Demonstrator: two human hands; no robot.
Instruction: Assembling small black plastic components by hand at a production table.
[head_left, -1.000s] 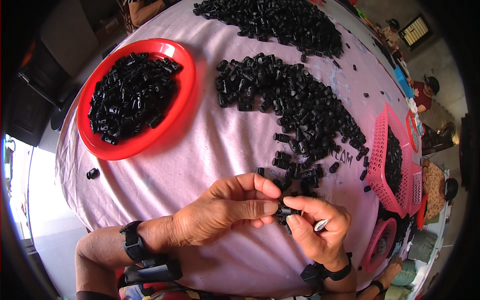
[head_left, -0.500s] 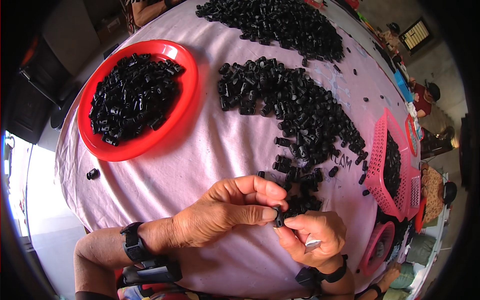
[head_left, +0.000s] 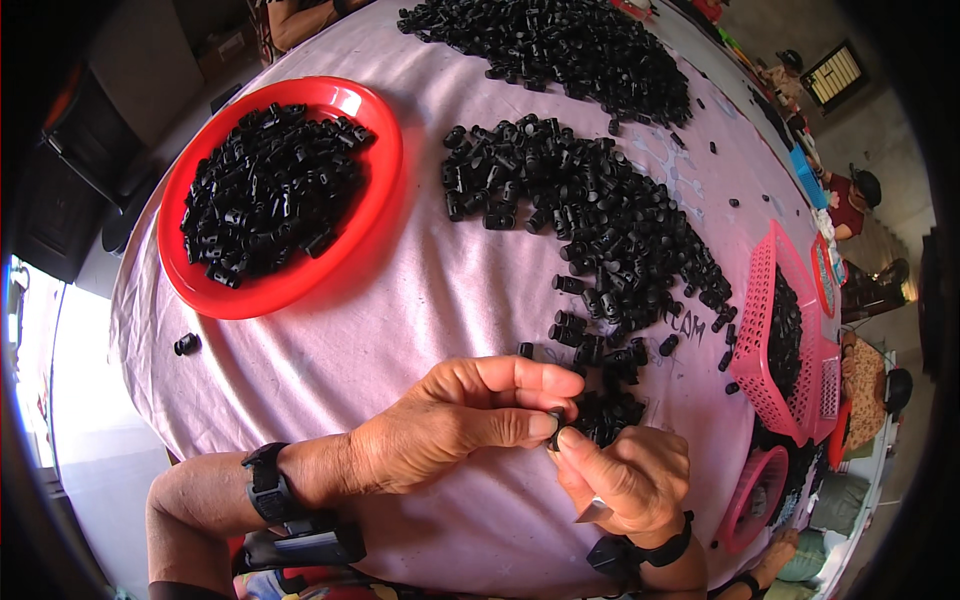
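Between the thumb and fingers of my left hand (head_left: pixel 450 420) is a small black cord lock (head_left: pixel 554 438), mostly hidden by the fingertips. My right hand (head_left: pixel 635 475) pinches the same piece from the other side, its thumb pressed against it. A small pale, flat piece (head_left: pixel 594 510) sticks out below the right thumb; its kind cannot be made out. Just beyond the fingers, a trail of loose black cord locks (head_left: pixel 610 240) spreads across the pink cloth. To the left, a red plate (head_left: pixel 388 190) holds a heap of similar black pieces.
Another large black heap (head_left: pixel 560 50) lies at the far side of the cloth-covered table (head_left: pixel 330 390). One stray piece (head_left: pixel 187 344) rests at the left. Pink baskets (head_left: pixel 758 350) stand along the right, one holding black parts. Other people sit around, one arm (head_left: pixel 775 560) at lower right.
My right thumb has moved up onto the cord lock, and the pale piece in that hand has tilted lower. The left hand has barely shifted.
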